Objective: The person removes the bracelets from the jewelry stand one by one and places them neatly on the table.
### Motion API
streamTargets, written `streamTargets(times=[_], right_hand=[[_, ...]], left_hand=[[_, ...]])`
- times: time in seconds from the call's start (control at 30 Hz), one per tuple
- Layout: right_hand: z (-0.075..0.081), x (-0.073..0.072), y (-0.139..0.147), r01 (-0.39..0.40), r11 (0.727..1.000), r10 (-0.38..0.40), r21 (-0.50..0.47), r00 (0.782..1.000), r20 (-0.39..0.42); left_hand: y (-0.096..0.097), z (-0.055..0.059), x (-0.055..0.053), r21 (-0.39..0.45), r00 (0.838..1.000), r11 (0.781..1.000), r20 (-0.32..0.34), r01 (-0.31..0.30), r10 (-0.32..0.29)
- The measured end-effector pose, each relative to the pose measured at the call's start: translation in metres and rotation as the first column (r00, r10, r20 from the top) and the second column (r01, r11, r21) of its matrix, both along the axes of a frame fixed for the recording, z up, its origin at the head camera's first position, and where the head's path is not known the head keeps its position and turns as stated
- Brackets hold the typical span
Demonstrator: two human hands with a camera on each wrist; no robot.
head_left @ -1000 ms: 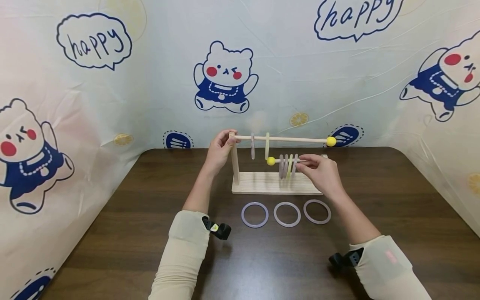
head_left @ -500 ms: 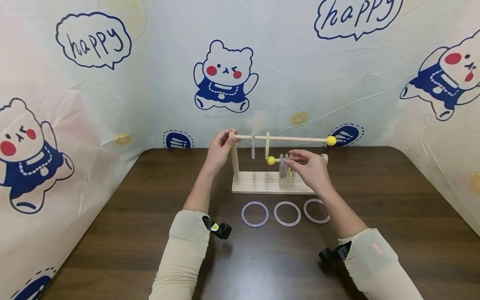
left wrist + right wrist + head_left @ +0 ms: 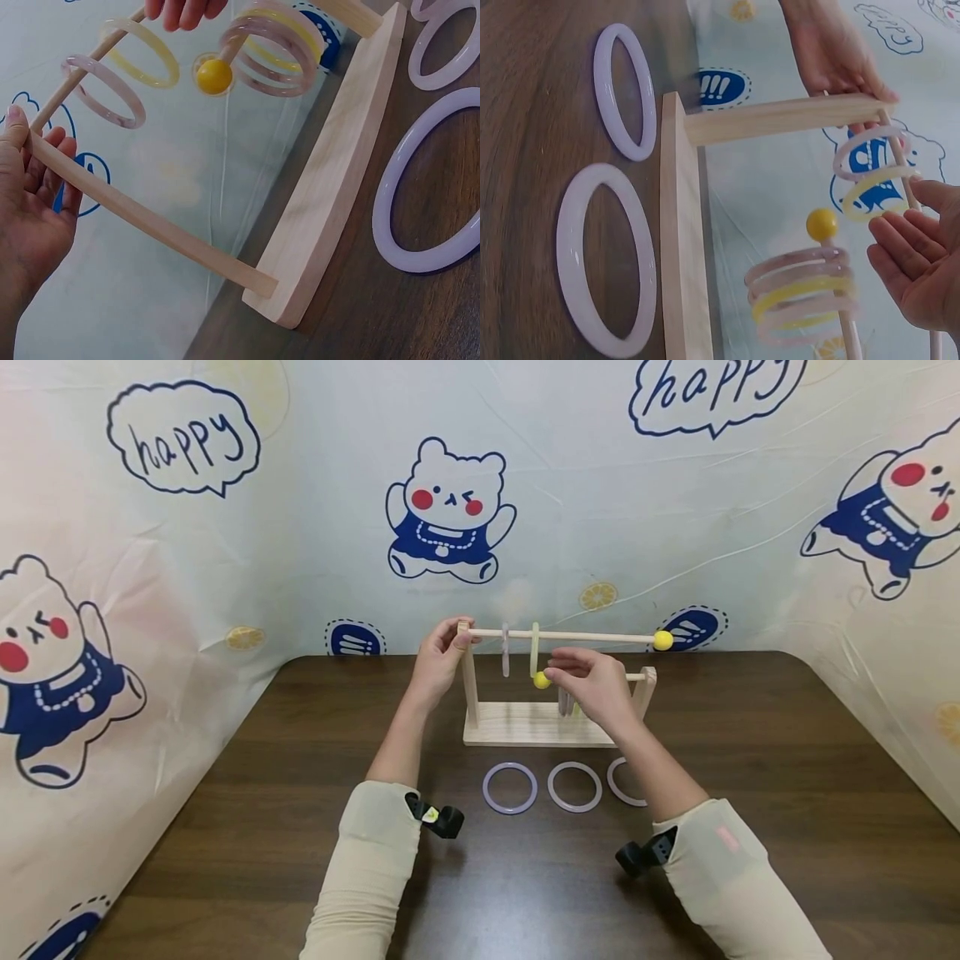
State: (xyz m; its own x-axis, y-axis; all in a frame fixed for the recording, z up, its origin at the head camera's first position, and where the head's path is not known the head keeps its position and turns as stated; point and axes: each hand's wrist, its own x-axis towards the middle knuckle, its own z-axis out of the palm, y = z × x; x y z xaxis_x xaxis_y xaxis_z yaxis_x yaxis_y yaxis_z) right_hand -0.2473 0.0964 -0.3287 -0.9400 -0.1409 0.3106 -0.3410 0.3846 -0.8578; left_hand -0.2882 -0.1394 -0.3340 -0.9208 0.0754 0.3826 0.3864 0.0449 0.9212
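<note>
A wooden stand (image 3: pixel 525 725) has an upper rod and a lower rod with yellow ball ends. My left hand (image 3: pixel 438 664) pinches the top of its left post, thumb in front. On the upper rod (image 3: pixel 600 637) hang a mottled pale purple ring (image 3: pixel 506 662) and a yellow ring (image 3: pixel 534 652). My right hand (image 3: pixel 596 689) is beside the lower rod's yellow ball (image 3: pixel 541 680), fingers loosely extended. In the right wrist view its thumb lies close to the yellow ring; contact cannot be told. Several rings, including a yellow one (image 3: pixel 759 307), hang on the lower rod, partly hidden in the head view.
Three loose rings lie on the dark wooden table (image 3: pixel 262 827) before the stand: a purple ring (image 3: pixel 486 788), a paler ring (image 3: pixel 551 788) and another ring (image 3: pixel 611 781) partly behind my right forearm. A printed cloth (image 3: pixel 315 527) rises behind and at the sides.
My right hand has moved left along the lower rod, from its right part to near the yellow ball. The left hand keeps its hold on the post, and the rings look unmoved.
</note>
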Motion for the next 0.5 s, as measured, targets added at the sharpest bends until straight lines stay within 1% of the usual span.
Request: streamTargets(times=[0.03,0.27,0.5], right_hand=[[0.0,0.0,-0.001,-0.002,1.0,0.002,-0.001,1.0,-0.001],[0.001,-0.002,-0.012,-0.007,1.0,0.007,0.0,1.0,0.003],[-0.004,-0.004,-0.019,0.016,0.999,-0.014,0.035,0.999,-0.051]], left_hand=[[0.0,-0.003,-0.003,0.001,1.0,1.0,-0.005,-0.004,0.004],[0.0,-0.003,-0.002,0.049,1.0,0.999,-0.026,-0.008,0.009],[0.003,-0.003,-0.002,0.049,1.0,0.999,-0.022,-0.013,0.014]])
